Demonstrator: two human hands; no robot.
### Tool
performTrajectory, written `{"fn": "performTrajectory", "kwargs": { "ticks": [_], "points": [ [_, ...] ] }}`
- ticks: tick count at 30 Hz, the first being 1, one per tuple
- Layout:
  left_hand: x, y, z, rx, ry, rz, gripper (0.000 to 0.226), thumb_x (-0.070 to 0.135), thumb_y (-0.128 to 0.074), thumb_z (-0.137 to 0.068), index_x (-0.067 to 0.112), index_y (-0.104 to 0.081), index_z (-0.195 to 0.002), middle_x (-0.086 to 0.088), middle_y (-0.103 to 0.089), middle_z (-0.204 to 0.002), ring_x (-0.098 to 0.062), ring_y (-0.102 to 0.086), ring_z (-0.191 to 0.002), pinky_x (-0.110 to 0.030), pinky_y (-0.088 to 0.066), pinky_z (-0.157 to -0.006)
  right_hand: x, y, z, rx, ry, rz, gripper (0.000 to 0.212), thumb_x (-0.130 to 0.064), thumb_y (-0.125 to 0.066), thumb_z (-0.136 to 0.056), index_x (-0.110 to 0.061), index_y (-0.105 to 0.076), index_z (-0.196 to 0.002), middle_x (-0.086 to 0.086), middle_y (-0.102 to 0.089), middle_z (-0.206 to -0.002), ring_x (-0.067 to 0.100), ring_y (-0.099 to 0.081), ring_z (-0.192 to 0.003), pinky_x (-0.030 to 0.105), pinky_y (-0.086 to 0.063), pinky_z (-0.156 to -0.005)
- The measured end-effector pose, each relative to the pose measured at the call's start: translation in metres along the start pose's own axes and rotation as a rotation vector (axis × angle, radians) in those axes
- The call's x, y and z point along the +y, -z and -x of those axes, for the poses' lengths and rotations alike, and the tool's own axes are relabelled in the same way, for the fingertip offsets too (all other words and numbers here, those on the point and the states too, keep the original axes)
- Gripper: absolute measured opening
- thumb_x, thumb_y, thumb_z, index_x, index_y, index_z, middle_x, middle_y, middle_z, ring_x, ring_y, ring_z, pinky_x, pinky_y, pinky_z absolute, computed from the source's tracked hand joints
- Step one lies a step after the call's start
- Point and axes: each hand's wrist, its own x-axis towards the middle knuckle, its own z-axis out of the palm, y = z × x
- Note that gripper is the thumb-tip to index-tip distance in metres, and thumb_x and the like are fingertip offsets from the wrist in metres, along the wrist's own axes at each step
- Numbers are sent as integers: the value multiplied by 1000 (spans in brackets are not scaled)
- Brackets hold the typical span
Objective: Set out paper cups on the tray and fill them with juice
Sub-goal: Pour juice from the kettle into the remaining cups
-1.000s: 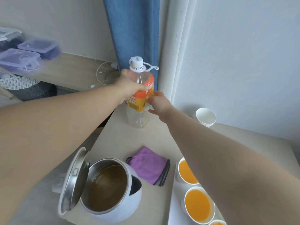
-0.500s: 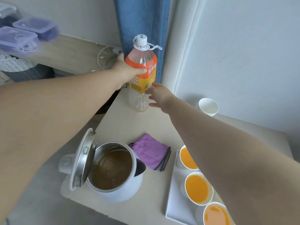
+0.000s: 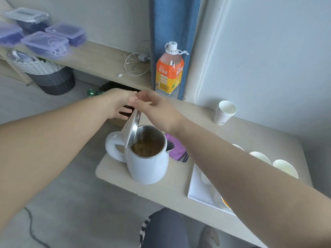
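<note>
Where the pale table (image 3: 179, 196) meets the blue curtain (image 3: 172, 20), we see the juice bottle (image 3: 169, 72) standing upright with its white cap on, and neither hand touches it. On the table's right side, near the front edge, lies the white tray (image 3: 198, 190). The right forearm (image 3: 232, 167) crosses over it and hides most of what it holds. Beyond the arm we make out three white paper cups (image 3: 284, 168) in a row, only their rims showing. Below the arm there is a sliver of orange juice (image 3: 225, 203) in another cup. A stack of spare cups (image 3: 226, 112) stands by the wall (image 3: 268, 51), well apart from the tray.

Both hands meet above the table's left part, in front of the bottle. The left hand (image 3: 118, 104) has relaxed, nearly straight fingers and holds nothing that we can see. The right hand (image 3: 154, 110) has loosely curled fingers just over the top edge of the raised lid (image 3: 131, 130) of a white kettle (image 3: 148, 163). We cannot tell whether it touches the lid. A purple cloth (image 3: 176, 148) lies just beside the kettle, between it and the tray. Farther left, a shelf (image 3: 100, 58) carries a white cable (image 3: 133, 66) and clear plastic boxes (image 3: 47, 44), with a woven basket (image 3: 46, 74) below.
</note>
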Motion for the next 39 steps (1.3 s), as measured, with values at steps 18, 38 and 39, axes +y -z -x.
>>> {"fn": "performTrajectory", "kwargs": {
  "ticks": [18, 38, 39],
  "points": [
    [-101, -19, 73, 136, -286, -567, 45, 33, -39, -100, 23, -37, -144, -6, -29, -149, -24, -22, -140, -32, -20, -112, 91, -33, 56, -96, -94, 838, 60, -51, -18, -101, -29, 3, -153, -13, 12, -160, 18, 8, -148, 45, 1, -119],
    [-134, -86, 153, 171, -151, -343, 25, 33, -57, -86, 9, -60, -90, -10, -67, -90, -29, -64, -88, -31, -49, -69, 99, -125, 152, 309, -365, -220, 35, -26, -72, -80, -11, -50, -102, -8, -59, -84, 6, -56, -74, 21, -43, -62],
    [-139, -88, 156, 139, -147, -216, 24, 31, -56, -86, 8, -62, -88, -13, -69, -92, -32, -66, -89, -37, -55, -74, 100, -124, 154, 346, -370, -230, 31, -25, -71, -80, -12, -50, -98, -8, -57, -79, 7, -54, -70, 21, -41, -59]
  ]
}}
